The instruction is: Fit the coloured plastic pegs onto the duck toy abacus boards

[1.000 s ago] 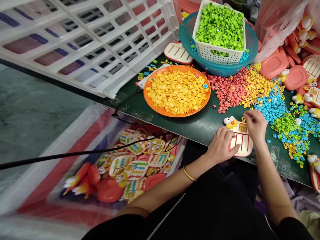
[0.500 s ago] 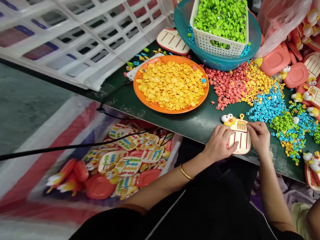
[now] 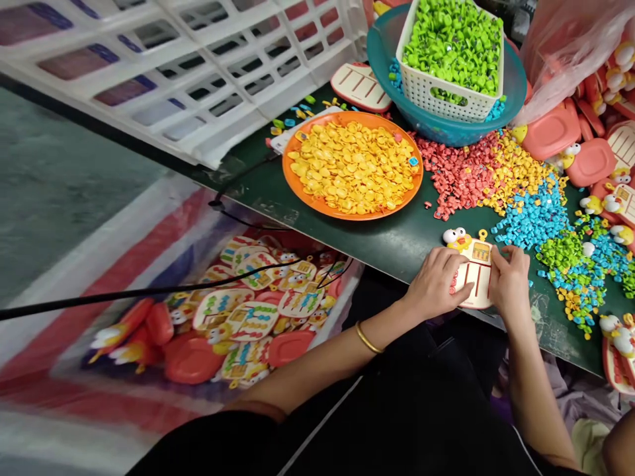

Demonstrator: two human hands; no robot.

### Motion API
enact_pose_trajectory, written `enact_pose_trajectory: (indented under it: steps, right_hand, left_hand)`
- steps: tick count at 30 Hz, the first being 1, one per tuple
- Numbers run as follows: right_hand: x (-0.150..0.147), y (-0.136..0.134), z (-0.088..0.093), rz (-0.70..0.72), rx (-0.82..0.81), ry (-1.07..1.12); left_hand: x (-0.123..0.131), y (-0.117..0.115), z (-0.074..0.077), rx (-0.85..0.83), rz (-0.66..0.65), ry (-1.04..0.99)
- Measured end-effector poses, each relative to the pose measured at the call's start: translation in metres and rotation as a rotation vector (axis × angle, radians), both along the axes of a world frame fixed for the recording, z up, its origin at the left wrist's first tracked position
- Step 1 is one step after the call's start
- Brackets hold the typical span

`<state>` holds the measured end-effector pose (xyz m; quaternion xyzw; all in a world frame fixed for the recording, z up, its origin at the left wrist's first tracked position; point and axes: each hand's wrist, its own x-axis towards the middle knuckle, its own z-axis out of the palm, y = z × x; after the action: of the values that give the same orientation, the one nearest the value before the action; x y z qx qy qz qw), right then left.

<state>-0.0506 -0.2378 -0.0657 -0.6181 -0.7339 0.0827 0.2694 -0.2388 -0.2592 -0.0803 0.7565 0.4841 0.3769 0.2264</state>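
A cream toy board (image 3: 479, 281) with a yellow duck-like head, bulging white eyes and a small loop lies near the table's front edge. My left hand (image 3: 439, 281) is closed on its left side, thumb across the lower face and fingers over the upper part. Small red pieces (image 3: 453, 281) sit along the board's left slot, partly under that hand. On the board's right side rests my right hand (image 3: 510, 281), fingers bent and pressed together, covering the rightmost slot. Whatever its fingertips may hold is hidden.
An orange plate (image 3: 286, 168) of yellow discs stands left of the board. Behind are piles of red pieces (image 3: 459, 172) and blue pieces (image 3: 533, 218), and a teal basin (image 3: 377, 49) bearing a white basket (image 3: 446, 99). Finished-looking boards (image 3: 253, 320) fill a bag below the table.
My right hand has shifted left and a little inward over the board's right side, with its fingers more curled. My left hand keeps its hold. The whole view has shifted slightly.
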Motion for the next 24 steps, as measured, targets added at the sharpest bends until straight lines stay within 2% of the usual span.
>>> enact_pose_trajectory:
  steps: [4, 7, 9, 11, 12, 14, 16, 18, 21, 24]
  right_hand:
    - [-0.011, -0.023, -0.002, 0.046, -0.008, 0.043]
    - [-0.017, -0.014, 0.002, 0.076, -0.029, 0.156]
    - [-0.016, 0.015, 0.009, -0.014, 0.016, 0.192]
    - [-0.013, 0.057, 0.016, -0.209, 0.094, 0.153]
    - [-0.011, 0.078, 0.019, -0.253, 0.067, 0.100]
    - [-0.006, 0.110, 0.023, -0.263, -0.038, 0.003]
    - [-0.001, 0.120, 0.026, -0.237, -0.101, 0.001]
    - [0.003, 0.106, 0.025, -0.215, -0.105, 0.152]
    - [0.005, 0.062, 0.017, -0.142, -0.173, 0.480]
    - [0.000, 0.026, 0.005, -0.112, -0.135, 0.508]
  left_hand:
    - [0.000, 0.000, -0.001, 0.006, 0.004, 0.008]
    - [0.000, 0.000, -0.001, 0.003, 0.002, 0.031]
    - [0.000, 0.000, -0.002, -0.006, 0.005, 0.055]
    - [0.000, -0.001, -0.002, 0.005, -0.005, 0.095]
    - [0.000, -0.002, -0.001, 0.024, -0.020, 0.126]
    - [-0.001, -0.002, 0.001, 0.079, -0.077, 0.198]
    - [-0.003, -0.001, 0.005, 0.120, -0.160, 0.255]
    - [-0.004, 0.002, 0.007, 0.131, -0.237, 0.269]
    - [-0.005, 0.006, 0.007, 0.128, -0.290, 0.242]
    - [-0.003, 0.007, 0.004, 0.117, -0.226, 0.211]
